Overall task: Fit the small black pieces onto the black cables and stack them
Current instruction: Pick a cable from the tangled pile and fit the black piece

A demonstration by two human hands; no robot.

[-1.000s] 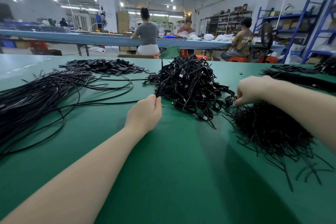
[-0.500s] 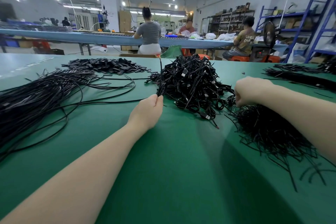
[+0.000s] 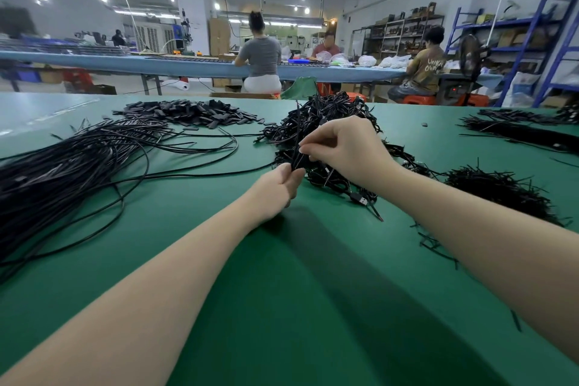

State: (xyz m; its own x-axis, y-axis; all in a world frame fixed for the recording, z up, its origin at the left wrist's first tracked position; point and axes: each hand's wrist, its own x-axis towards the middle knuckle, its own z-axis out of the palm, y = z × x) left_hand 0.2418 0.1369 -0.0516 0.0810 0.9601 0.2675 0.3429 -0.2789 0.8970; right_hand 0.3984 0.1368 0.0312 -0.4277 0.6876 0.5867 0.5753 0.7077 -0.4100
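Right hand is pinching a small black piece with curled fingers, while the left hand is gripping a thin black cable just below it, at 6 o'clock. Behind them a tangled cable heap is sitting at 12 on the green desk; loose cables are spreading at 9, short black pieces are lying at 3.
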